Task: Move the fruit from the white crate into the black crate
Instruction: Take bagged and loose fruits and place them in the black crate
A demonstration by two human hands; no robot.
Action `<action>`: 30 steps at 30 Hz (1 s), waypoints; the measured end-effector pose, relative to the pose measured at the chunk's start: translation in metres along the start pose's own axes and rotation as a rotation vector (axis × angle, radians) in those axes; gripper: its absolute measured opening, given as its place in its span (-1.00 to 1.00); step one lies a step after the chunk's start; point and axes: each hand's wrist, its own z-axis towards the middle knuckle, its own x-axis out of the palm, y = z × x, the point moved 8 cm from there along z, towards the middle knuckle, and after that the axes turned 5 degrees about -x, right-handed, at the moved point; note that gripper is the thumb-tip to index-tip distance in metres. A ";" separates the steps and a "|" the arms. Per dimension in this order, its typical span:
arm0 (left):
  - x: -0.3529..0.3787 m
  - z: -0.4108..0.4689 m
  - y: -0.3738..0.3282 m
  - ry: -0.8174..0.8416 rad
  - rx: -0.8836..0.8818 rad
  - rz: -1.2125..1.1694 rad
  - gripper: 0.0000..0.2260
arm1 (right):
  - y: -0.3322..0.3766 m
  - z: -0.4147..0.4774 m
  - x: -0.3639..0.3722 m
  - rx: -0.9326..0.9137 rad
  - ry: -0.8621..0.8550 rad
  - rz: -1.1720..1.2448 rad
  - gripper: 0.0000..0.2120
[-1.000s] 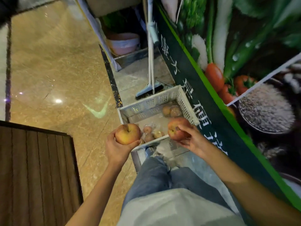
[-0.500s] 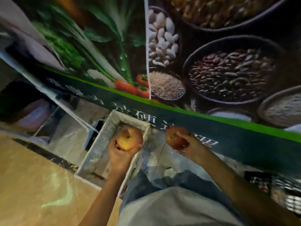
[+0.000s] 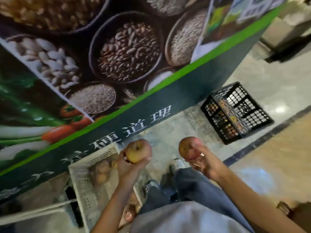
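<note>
My left hand (image 3: pixel 125 166) cups a yellow-red apple (image 3: pixel 138 153) above the right end of the white crate (image 3: pixel 84 185). The white crate sits on the floor at lower left and holds several small fruits (image 3: pixel 101 170). My right hand (image 3: pixel 204 161) grips a darker red apple (image 3: pixel 186 148) with its fingertips, over the bare floor. The black crate (image 3: pixel 235 113) stands on the floor at the upper right, well beyond both hands, with several fruits showing through its lattice wall.
A tall printed hoarding (image 3: pixel 117 64) with pictures of grains and vegetables runs diagonally behind both crates. My legs in jeans (image 3: pixel 185 187) and a shoe (image 3: pixel 178 165) are below the hands. Tan polished floor (image 3: pixel 277 157) lies to the right.
The view has swung to the right: the white crate slid to the lower left and the black crate came into sight. Both hands still hold their apples, now away from the white crate.
</note>
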 end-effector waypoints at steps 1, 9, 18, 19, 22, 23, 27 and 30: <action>0.015 0.001 -0.005 0.046 0.013 0.005 -0.44 | -0.003 -0.006 -0.016 -0.014 -0.046 0.048 -0.43; 0.134 -0.009 -0.040 0.277 0.124 0.131 -0.40 | -0.033 -0.054 -0.120 -0.092 -0.274 0.458 -0.25; 0.240 -0.060 -0.052 0.487 0.095 0.171 -0.24 | -0.044 -0.077 -0.211 -0.117 -0.312 0.494 0.01; 0.248 -0.063 -0.054 0.486 0.090 0.167 -0.26 | -0.040 -0.076 -0.218 -0.120 -0.320 0.474 0.07; 0.263 -0.062 -0.055 0.494 0.079 0.189 -0.15 | -0.026 -0.071 -0.232 -0.112 -0.349 0.494 -0.11; 0.266 -0.059 -0.055 0.492 0.064 0.203 -0.18 | -0.021 -0.067 -0.237 -0.111 -0.365 0.533 -0.26; 0.278 -0.038 -0.058 0.449 -0.001 0.194 -0.46 | 0.015 -0.042 -0.247 -0.103 -0.358 0.525 -0.26; 0.293 -0.010 -0.064 0.436 -0.023 0.211 -0.43 | 0.045 -0.014 -0.253 -0.094 -0.349 0.539 -0.21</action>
